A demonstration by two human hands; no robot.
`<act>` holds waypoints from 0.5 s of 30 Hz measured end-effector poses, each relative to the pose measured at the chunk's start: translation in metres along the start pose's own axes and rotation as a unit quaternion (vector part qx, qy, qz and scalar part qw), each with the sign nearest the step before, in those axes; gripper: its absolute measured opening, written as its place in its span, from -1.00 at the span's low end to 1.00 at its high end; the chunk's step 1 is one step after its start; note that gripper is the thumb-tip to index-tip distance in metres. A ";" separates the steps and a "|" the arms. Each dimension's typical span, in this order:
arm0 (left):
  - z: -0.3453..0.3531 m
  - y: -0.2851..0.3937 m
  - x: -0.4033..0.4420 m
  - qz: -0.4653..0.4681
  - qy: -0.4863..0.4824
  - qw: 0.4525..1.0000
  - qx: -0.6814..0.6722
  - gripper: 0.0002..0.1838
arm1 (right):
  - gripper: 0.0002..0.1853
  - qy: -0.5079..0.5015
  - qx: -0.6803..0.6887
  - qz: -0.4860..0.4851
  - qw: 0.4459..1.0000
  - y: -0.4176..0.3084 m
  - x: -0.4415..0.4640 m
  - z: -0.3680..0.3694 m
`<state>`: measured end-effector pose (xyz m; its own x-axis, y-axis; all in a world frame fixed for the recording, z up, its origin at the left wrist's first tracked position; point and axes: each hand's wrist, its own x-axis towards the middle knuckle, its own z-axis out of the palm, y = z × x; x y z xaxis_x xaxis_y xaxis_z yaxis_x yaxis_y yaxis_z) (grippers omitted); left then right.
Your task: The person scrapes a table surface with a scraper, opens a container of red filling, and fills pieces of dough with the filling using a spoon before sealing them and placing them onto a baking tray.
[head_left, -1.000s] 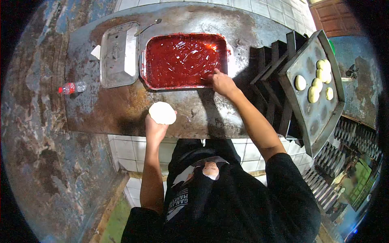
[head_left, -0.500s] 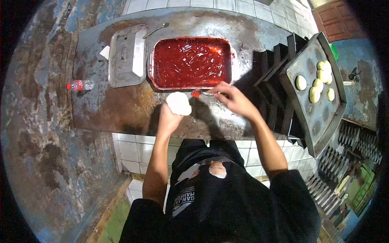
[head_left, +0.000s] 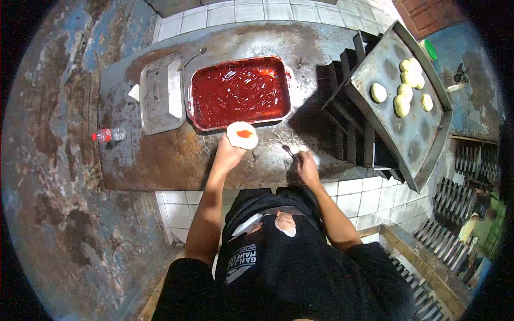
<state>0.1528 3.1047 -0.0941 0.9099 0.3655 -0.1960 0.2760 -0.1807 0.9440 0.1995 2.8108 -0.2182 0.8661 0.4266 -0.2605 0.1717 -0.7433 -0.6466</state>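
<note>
Rust-stained grey worktop, white tiles behind it; a shallow rectangular metal pan of glossy dark-red filling sits near the middle. Left hand grasps a pale, flattened round of dough from below, fingers curled under; the round is just by the near side of the pan, with one orange-red dab on its upper face. Right hand is closed on the handle of a small metal spoon, well apart from the dough; cannot tell whether the bowl touches the worktop. To the right, a dark metal tray bears smooth pale-yellow dough balls.

Technique, as judged: keep the round level and slightly cupped so the dab stays central; leave the rim free of red, since a smeared edge would likely seal poorly; hold lightly, as soft dough probably thins or tears under a hard pinch; keep the spoon clear of the dough.
</note>
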 end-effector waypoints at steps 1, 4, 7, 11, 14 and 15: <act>0.001 0.007 0.000 0.004 -0.004 1.000 0.002 -0.74 | -0.73 0.005 0.002 0.002 1.000 0.003 0.003 -0.003; -0.001 0.018 0.004 0.031 -0.134 0.990 0.038 -0.65 | -0.34 -0.025 0.080 -0.129 0.988 -0.064 0.018 -0.061; 0.003 0.034 0.010 0.058 -0.237 0.969 0.027 -0.59 | -0.06 -0.066 0.199 -0.287 0.935 -0.173 0.022 -0.135; 0.001 0.074 0.019 0.008 -0.350 0.936 0.032 -0.41 | -0.18 -0.072 0.136 -0.337 0.929 -0.209 0.031 -0.167; -0.009 0.116 0.009 0.026 -0.330 0.943 -0.036 -0.41 | -0.56 -0.103 0.217 -0.275 0.931 -0.212 0.035 -0.182; -0.011 0.124 0.005 0.030 -0.330 0.943 -0.037 -0.41 | -0.64 -0.126 0.265 -0.228 0.928 -0.213 0.033 -0.185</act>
<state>0.1880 3.0943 0.0252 0.9243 -0.2955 -0.2417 0.2184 -0.1100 0.9696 0.2786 2.8878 0.0432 0.6115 0.7912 0.0103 0.1803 -0.1266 -0.9754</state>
